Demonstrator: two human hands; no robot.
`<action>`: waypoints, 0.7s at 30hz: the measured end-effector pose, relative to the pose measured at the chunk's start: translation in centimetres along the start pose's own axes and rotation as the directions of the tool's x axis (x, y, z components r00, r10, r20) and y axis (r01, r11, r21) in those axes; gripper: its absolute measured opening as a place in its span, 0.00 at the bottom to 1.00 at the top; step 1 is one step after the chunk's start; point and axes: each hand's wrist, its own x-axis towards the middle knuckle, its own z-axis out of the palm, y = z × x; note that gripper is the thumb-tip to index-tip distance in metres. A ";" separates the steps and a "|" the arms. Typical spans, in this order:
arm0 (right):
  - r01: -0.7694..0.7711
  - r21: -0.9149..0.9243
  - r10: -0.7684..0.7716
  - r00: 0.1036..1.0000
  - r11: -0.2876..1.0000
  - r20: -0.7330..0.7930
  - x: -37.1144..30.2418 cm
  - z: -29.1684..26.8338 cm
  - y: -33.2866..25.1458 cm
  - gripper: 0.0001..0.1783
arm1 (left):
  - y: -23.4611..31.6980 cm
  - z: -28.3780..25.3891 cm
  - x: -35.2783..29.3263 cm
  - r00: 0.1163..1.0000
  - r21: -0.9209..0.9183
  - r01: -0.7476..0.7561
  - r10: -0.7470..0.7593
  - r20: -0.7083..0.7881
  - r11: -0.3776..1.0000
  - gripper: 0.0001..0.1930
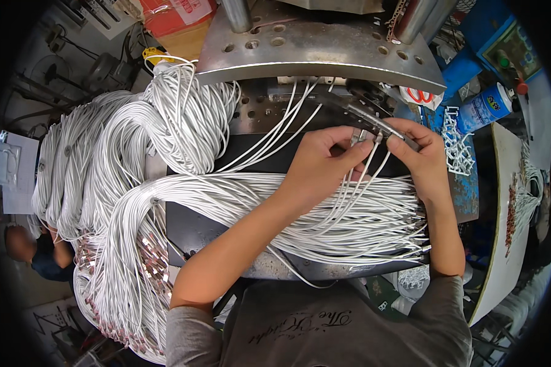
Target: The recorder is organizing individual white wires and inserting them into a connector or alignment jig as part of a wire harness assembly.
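My left hand (327, 156) pinches a white cable by its small metal end piece, close to a dark metal bar (364, 116). Around the near end of that bar my right hand (419, 150) is closed, its thumb beside a cable end that meets the bar. Several white cables hang from the bar and fingers. Below both hands lies a thick bundle of white cables (343, 214) on a black work surface (193, 226), its ends pointing right. Fingers partly hide the small end pieces.
A steel press plate (324, 58) with pillars overhangs the far side. More coiled white cables (190, 116) pile up at the left. To the right stand a blue spray can (487, 107) and a heap of white plastic pieces (459, 147). Another person (49, 254) is at far left.
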 end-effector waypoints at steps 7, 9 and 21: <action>-0.065 0.101 0.064 0.998 0.993 0.014 -0.2 -0.2 0.3 0.20 | -0.1 -0.8 0.1 0.999 0.056 0.028 -0.026 -0.028 0.998 0.13; -0.072 0.107 0.070 0.997 0.992 0.023 -0.2 -0.1 0.3 0.20 | -0.2 -0.9 0.3 0.999 0.016 0.034 -0.034 -0.001 0.999 0.13; -0.023 -0.099 0.025 1.000 0.995 0.015 -0.2 -0.4 -0.1 0.19 | 0.0 -0.6 0.3 0.998 -0.056 0.018 -0.022 -0.064 0.998 0.13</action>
